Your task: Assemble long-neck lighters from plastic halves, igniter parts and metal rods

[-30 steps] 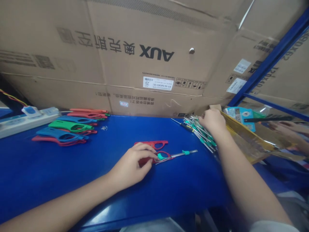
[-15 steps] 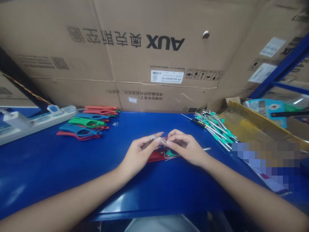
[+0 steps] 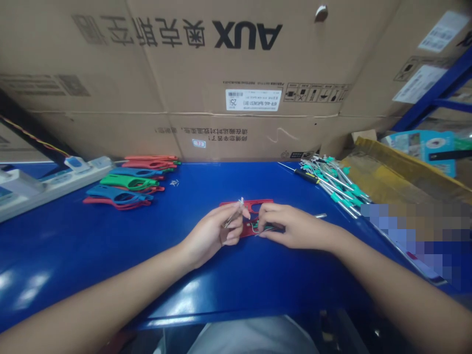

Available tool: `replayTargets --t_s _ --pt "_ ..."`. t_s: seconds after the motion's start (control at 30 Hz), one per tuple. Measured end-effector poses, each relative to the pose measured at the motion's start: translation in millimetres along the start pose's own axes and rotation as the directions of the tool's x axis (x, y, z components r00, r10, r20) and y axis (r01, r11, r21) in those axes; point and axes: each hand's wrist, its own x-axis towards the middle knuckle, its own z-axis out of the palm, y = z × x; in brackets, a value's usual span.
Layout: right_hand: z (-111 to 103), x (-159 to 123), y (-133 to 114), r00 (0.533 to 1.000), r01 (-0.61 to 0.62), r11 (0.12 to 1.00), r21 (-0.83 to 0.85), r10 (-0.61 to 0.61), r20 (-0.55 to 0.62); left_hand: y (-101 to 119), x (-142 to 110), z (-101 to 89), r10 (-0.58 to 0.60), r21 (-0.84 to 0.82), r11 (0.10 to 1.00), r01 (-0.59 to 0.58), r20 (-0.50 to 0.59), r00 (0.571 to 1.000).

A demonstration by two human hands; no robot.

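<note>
In the middle of the head view, my left hand (image 3: 217, 228) pinches a small white-tipped part (image 3: 241, 201) between thumb and fingertips. Thin metallic strands run back from it along the fingers. Just under the hands lies a red plastic casing (image 3: 225, 202), with an oval opening in its far piece. My right hand (image 3: 283, 226) bends its fingers down onto a metal rod with a green end (image 3: 320, 216) lying across the nearer red piece. A thin pale wire (image 3: 253, 227) shows beside the green end, and the right fingers hide much of that part.
Red, blue and green plastic casings (image 3: 129, 183) lie stacked at the left beside a white power strip (image 3: 55, 189). Tiny metal bits (image 3: 174, 183) are nearby. Green-ended metal rods (image 3: 339, 189), a screwdriver (image 3: 308, 176) and a yellow-taped box (image 3: 405, 172) stand right. A large cardboard sheet (image 3: 184, 98) rises behind.
My hands have parted. My left hand has turned upright with the small part, while my right hand has lowered onto the green-ended rod. The camera has tilted slightly down.
</note>
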Motion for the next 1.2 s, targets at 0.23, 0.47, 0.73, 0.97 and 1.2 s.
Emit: replayTargets --t_s 0.23,0.47,0.73,0.97,1.2 --pt "-1 1 1 0.999 -0.004 0.996 0.086 0.009 -0.053 4 1 -3.2 -0.098 0.113 0.989 0.094 0.031 0.995" --pt "-1 1 2 0.996 -0.062 0.993 0.103 0.068 -0.05 7 0 -1.3 -0.1 0.114 0.989 0.097 0.018 0.995" --pt "-2 2 5 0.952 -0.304 0.851 0.428 0.281 0.119 7 -3 2.4 -0.053 0.142 0.988 0.053 0.0 0.999" --pt "-1 3 8 0.942 -0.333 0.773 0.54 0.292 0.163 -2 2 -0.2 0.06 0.329 0.943 -0.047 -0.028 0.998" --pt "0 4 8 0.944 -0.326 0.737 0.592 0.292 0.156 -2 5 -4.1 0.091 0.449 0.892 -0.055 -0.059 0.994"
